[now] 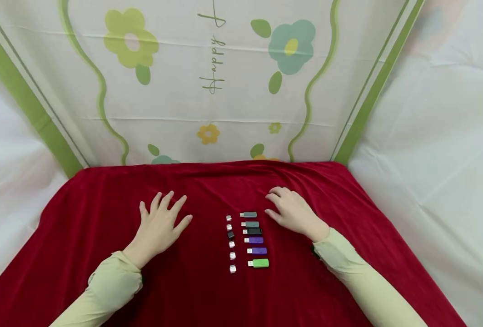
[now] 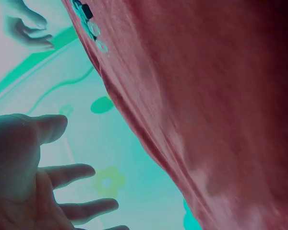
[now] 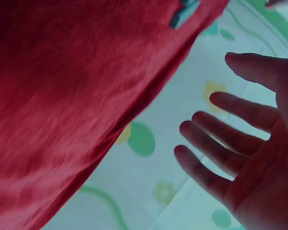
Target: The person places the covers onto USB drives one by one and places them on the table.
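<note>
Several USB flash drives lie in a column on the red cloth in the head view: two grey, such as the top grey drive [image 1: 249,215], a black drive [image 1: 254,231], two purple, such as the upper purple drive [image 1: 255,240], and a green drive [image 1: 260,263] nearest me. Left of them runs a column of small silver caps, such as the front cap [image 1: 232,269], with one black cap [image 1: 231,235]. My left hand [image 1: 159,227] is spread, left of the caps, holding nothing. To the right of the drives, my right hand [image 1: 294,211] holds nothing, its fingers loosely bent.
Red velvet cloth [image 1: 184,290] covers the table, with folds along its back edge. Behind it hangs a white curtain [image 1: 176,104] printed with flowers. White sheets [image 1: 441,159] stand at both sides.
</note>
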Tool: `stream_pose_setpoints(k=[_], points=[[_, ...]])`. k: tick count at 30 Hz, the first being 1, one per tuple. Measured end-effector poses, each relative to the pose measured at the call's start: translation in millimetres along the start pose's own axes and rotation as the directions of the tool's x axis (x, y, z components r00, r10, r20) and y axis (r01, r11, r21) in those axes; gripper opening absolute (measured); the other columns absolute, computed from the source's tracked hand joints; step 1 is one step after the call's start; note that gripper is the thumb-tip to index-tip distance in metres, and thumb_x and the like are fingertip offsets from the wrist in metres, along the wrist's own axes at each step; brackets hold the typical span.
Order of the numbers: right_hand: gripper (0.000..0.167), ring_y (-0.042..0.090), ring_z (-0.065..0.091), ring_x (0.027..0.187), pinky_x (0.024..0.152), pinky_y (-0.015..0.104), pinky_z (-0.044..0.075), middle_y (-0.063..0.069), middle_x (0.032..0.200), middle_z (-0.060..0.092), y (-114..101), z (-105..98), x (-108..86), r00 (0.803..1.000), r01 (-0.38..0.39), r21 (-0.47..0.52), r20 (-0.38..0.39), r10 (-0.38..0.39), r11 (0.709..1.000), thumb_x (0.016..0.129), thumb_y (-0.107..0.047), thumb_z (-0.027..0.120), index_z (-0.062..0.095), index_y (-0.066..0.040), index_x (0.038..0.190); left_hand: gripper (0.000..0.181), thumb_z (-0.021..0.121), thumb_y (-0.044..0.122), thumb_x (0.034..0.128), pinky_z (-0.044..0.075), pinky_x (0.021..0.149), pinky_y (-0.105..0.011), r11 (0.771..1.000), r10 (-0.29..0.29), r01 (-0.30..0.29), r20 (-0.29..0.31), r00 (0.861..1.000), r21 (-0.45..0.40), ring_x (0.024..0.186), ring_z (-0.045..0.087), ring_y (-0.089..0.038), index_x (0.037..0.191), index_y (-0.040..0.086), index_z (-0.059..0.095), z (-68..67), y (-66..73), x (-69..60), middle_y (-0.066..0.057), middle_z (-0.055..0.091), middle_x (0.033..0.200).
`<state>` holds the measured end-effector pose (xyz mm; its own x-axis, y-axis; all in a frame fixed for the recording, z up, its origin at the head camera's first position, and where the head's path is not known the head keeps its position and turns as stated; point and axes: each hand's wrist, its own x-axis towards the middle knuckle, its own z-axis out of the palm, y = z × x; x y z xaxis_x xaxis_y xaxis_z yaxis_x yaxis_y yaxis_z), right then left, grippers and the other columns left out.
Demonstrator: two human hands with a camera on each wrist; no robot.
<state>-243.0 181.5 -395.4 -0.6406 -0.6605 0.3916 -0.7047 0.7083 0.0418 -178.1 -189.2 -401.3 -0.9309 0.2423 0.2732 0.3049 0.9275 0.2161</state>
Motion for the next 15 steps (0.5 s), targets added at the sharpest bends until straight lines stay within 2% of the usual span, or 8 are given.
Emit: stream_pose_setpoints(k=[3,9,15], points=[[0.031,0.026,0.059,0.097,0.074,0.039,0.053,0.011,0.109,0.062,-6.9,7.6,12.2,0.998,0.053,0.003,0.015,-0.053,0.999,0.086,-0.022,0.076,0.069,-0.003,0.11,0.06,0.06,0.04,0.0965,0.01,0.096,-0.08,1.0,0.013,-0.013,0.007,1.0,0.008,0.134,0.023,-0.054,0.144,0.006,0.048,-1.1,7.3,2.4,-0.028,0.036,0.145],[0.024,0.021,0.059,0.087,0.067,0.033,0.053,0.005,0.096,0.061,-13.2,17.1,25.8,0.993,0.092,-0.007,0.073,-0.091,0.996,0.085,-0.02,0.078,0.07,-0.007,0.103,0.057,0.06,0.038,0.0966,0.016,0.099,-0.077,0.998,0.049,-0.049,0.017,0.999,0.039,0.133,0.029,-0.051,0.142,0.004,0.05,-3.1,22.2,7.1,-0.026,0.042,0.142],[0.011,0.017,0.059,0.081,0.065,0.032,0.052,0.001,0.088,0.06,-13.6,19.3,31.7,0.973,0.115,0.046,0.195,-0.122,0.992,0.085,-0.017,0.077,0.073,-0.011,0.094,0.054,0.061,0.036,0.0968,0.025,0.1,-0.071,0.992,0.11,-0.11,0.017,0.994,0.056,0.129,0.037,-0.047,0.137,0.001,0.054,1.8,30.2,11.2,-0.023,0.05,0.135]])
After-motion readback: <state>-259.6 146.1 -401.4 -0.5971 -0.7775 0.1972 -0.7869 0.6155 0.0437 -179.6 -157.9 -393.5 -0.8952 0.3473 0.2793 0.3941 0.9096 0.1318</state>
